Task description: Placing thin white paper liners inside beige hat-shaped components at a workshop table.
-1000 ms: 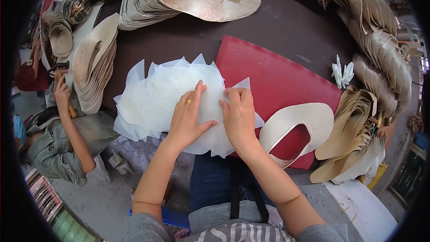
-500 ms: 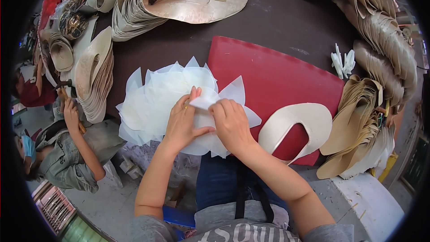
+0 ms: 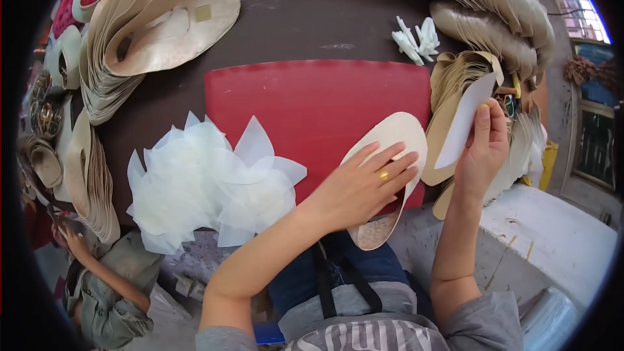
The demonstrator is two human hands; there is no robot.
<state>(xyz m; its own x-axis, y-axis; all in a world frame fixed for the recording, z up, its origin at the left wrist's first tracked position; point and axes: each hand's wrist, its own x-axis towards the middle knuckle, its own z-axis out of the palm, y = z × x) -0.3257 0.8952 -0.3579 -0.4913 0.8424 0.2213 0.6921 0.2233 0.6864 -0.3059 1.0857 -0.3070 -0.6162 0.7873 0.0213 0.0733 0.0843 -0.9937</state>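
Note:
On the right part of the red mat point(image 3: 292, 101) lies a cream shoe upper point(image 3: 404, 131) with an opening in its middle. My left hand point(image 3: 364, 179) rests across it, fingers stretched out, a ring on one of them. Off to the right, my right hand point(image 3: 484, 149) pinches a thin white sheet piece point(image 3: 464, 120) between thumb and fingers, raised in front of a stack of tan uppers point(image 3: 448, 97). A loose heap of translucent white pieces with pointed ends point(image 3: 201, 175) sits left of my left forearm, partly over the mat.
Stacks of beige uppers point(image 3: 169, 26) stand at the back left, with more uppers point(image 3: 494, 0) along the back right. A bundle of white strips point(image 3: 416, 40) lies beyond the mat. At the lower left a co-worker point(image 3: 110, 292) works close by.
Both hands have left the white heap. My right hand has carried one white piece to the right; my left hand has moved onto the shoe upper. The view has swung right.

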